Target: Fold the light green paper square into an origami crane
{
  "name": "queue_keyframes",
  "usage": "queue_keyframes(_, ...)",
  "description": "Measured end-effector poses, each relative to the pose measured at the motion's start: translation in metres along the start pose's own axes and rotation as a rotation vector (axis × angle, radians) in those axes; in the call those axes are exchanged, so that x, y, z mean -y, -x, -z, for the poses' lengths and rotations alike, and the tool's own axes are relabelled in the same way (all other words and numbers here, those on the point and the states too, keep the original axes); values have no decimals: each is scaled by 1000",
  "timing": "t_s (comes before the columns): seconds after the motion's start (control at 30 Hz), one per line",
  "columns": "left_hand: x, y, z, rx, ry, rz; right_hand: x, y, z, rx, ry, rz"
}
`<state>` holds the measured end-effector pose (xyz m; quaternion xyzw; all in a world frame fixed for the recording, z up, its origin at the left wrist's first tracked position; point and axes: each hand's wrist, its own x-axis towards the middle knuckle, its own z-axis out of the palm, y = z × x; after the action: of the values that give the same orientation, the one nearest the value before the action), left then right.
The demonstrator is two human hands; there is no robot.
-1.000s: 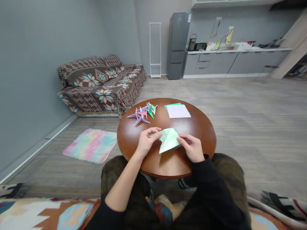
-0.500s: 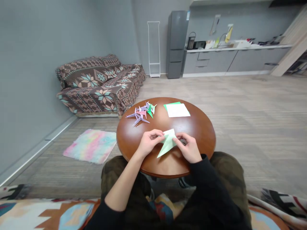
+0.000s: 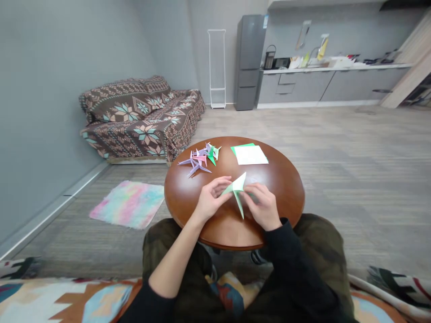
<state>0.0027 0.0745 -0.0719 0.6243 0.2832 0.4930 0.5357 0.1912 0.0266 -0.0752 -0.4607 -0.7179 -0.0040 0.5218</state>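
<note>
Between my two hands is a pale green origami paper (image 3: 239, 185), folded into several pointed flaps. One flap points up and away, another hangs down toward me. My left hand (image 3: 211, 197) pinches its left side between thumb and fingers. On the right side, my right hand (image 3: 261, 204) grips the paper near its centre fold, and part of it is covered by these fingers. Beyond my left hand lies a cluster of folded paper figures (image 3: 198, 165) in purple, pink and green. White sheets of paper (image 3: 251, 155) rest on green ones at the far right of the table.
The round brown wooden table (image 3: 286, 193) stands before my knees. A patterned sofa (image 3: 141, 121) is at the far left, with a pastel fluffy rug (image 3: 128, 204) on the floor. A grey fridge (image 3: 248, 63) and kitchen counter (image 3: 323, 85) line the back wall.
The pale green paper has turned and opened up: its flaps now spread apart, one pointing up and one down. Both hands stay on it, with small finger shifts.
</note>
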Motion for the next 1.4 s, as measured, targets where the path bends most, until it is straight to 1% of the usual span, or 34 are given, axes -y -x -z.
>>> queue_keyframes(0.1,3,0,0,17,10,8,-2,2,0,-34,-74,-36)
queue_keyframes(0.23,3,-1,1,8,-77,1,-7,5,-1,-78,-155,-91)
queue_keyframes(0.37,-1,0,2,-29,-160,-70,-9,7,-1,-9,-160,-180)
queue_keyframes(0.53,-5,4,3,-39,-258,-71,-6,7,-2,44,-165,-246)
queue_keyframes(0.63,-4,4,3,-68,-288,-74,-4,8,-4,63,-263,-317)
queue_keyframes(0.7,-4,3,3,-88,-259,-54,-4,8,-6,42,-360,-385)
queue_keyframes(0.77,-4,2,2,-80,-219,-20,-5,9,-8,6,-451,-448)
queue_keyframes(0.87,-6,2,2,-10,-163,32,-6,7,-9,-4,-533,-494)
queue_keyframes(1.03,-9,4,4,222,-13,143,-4,5,-6,88,-532,-506)
queue_keyframes(1.1,-9,4,4,271,29,180,-5,4,-6,102,-549,-534)
queue_keyframes(1.17,-8,4,4,274,66,203,-6,4,-6,62,-590,-562)
queue_keyframes(1.2,-7,4,4,261,78,207,-7,4,-6,20,-617,-576)
queue_keyframes(1.27,-6,3,3,220,78,200,-9,3,-7,-107,-706,-622)
queue_keyframes(1.33,-4,2,2,170,71,171,-8,3,-7,-228,-861,-700)
queue_keyframes(1.37,-4,1,2,142,68,153,-6,2,-7,-259,-950,-747)
queue_keyframes(1.4,-3,1,1,115,63,134,-4,2,-8,-261,-1030,-795)
